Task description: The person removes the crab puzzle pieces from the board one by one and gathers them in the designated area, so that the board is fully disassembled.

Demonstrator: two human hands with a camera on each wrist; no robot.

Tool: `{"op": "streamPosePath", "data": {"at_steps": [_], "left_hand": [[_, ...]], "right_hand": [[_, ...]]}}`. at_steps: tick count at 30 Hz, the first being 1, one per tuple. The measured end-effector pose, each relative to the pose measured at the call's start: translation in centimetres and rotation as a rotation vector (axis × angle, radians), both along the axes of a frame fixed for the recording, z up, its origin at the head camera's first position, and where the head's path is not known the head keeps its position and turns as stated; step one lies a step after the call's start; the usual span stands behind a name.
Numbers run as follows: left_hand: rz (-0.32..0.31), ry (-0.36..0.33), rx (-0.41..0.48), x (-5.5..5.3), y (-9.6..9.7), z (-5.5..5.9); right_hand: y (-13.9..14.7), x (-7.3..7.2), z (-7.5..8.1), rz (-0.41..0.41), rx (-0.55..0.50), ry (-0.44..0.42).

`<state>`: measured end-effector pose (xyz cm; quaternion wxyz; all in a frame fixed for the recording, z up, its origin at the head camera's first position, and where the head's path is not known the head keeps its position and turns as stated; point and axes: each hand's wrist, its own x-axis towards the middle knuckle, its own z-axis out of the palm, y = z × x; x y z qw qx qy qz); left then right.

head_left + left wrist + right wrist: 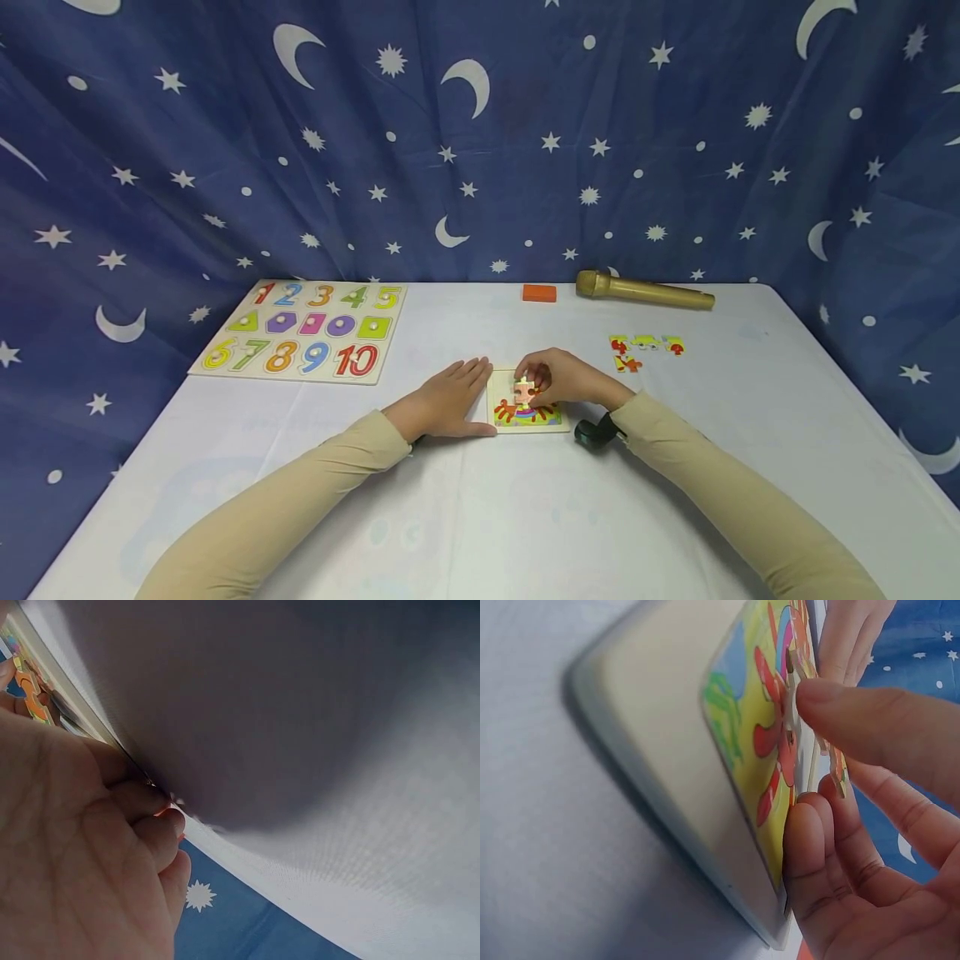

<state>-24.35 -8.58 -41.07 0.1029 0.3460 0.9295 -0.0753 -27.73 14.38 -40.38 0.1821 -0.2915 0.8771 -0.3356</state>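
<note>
A person in beige sleeves [712, 475] works at a white-covered table [525, 525]. The left hand [448, 402] lies with fingers extended, touching the left edge of a small puzzle board [501, 383], its thumb by the near left corner. The right hand [558, 379] pinches a puzzle piece [524, 394] between thumb and fingers, over the board's middle; in the right wrist view the piece stands tilted close to the board, and whether they touch cannot be told. The near part of the board shows a red and yellow picture. A black device [596, 432] sits by the right wrist.

To the right of the board are three loose pieces [645, 342] in a row, with a fourth piece [627, 364] just nearer. At the far left lies a number board [330, 377] with numerals and shapes. An orange block [539, 293] and a gold microphone [645, 290] lie along the far edge, before a blue curtain [525, 100] patterned with moons and stars.
</note>
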Motion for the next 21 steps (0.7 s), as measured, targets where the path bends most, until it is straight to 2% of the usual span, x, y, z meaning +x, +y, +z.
{"op": "streamPosePath", "data": {"at_steps": [21], "left_hand": [[0.004,0.002,-0.004,0.13,0.07,0.18]], "right_hand": [[0.95,0.29,0.48,-0.079,-0.057,-0.008]]}}
